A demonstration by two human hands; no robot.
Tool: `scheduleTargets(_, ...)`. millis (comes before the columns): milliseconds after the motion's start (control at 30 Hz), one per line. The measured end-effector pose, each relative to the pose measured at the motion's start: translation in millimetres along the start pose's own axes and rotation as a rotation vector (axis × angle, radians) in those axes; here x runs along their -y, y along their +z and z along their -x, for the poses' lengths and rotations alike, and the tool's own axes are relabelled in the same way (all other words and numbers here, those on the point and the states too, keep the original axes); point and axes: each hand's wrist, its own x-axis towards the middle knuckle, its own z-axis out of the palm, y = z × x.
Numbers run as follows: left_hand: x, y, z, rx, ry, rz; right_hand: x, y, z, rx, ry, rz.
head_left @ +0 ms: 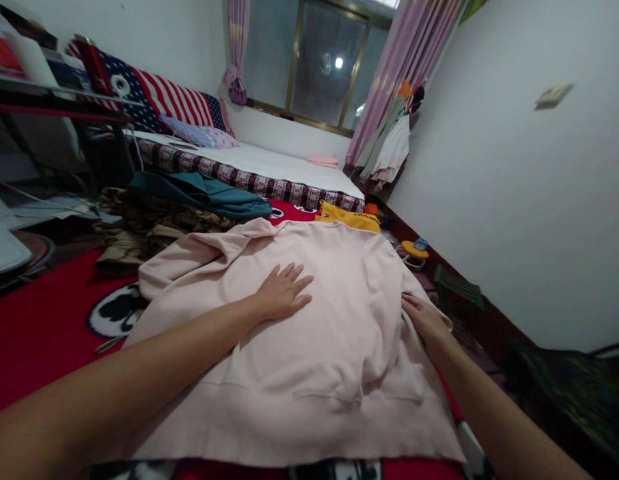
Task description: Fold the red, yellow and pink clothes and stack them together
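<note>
A pale pink sweatshirt [334,320] lies spread out on a red patterned blanket [44,333], its wide hem towards me and its neckline away. My left hand [285,292] rests flat on the middle of it, fingers spread. At the right side of the sweatshirt, my right hand [423,317] has its fingers bent against the fabric, pinching a fold by the sleeve. The fingertips there are partly hidden in the cloth. Both sleeves lie up along the sides, the left one folded and creased.
Beyond the sweatshirt lie teal trousers [204,193], camouflage clothing [139,230] and a yellow garment [347,215]. A bench bed [269,160] runs under the window. To the left stands a desk [54,110]; along the right wall are a yellow stool [414,249] and a dark folding stool [457,287].
</note>
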Motion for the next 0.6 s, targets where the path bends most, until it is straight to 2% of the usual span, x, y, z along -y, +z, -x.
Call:
scheduleTargets(100,0,0.6,0,0.002,-0.005,0.016,-9,-25,7,-0.174,0.053,-0.087)
scheduleTargets(167,0,0.6,0,0.007,-0.002,0.021,-23,-40,10,-0.205,0.039,0.023)
scheduleTargets(267,0,0.8,-1,0.008,0.000,0.018,-36,-53,9,0.000,0.038,0.495)
scheduleTargets(333,0,1.3,-1,0.005,-0.001,0.016,-25,-51,4,0.113,0.056,0.801)
scheduleTargets(400,0,1.9,-1,-0.001,0.002,0.012,5,-40,-4,0.065,-0.021,0.940)
scheduleTargets(433,0,2.2,0,-0.006,0.004,0.009,24,-31,-7,0.018,-0.133,0.932)
scheduleTargets(500,0,2.4,1,-0.014,0.007,0.003,64,-4,-12,-0.037,-0.366,0.819)
scheduleTargets(533,0,2.3,1,-0.016,0.007,0.000,82,13,-13,-0.013,-0.460,0.720)
scheduleTargets(600,0,1.5,2,-0.020,0.004,-0.005,107,52,-12,0.078,-0.545,0.529)
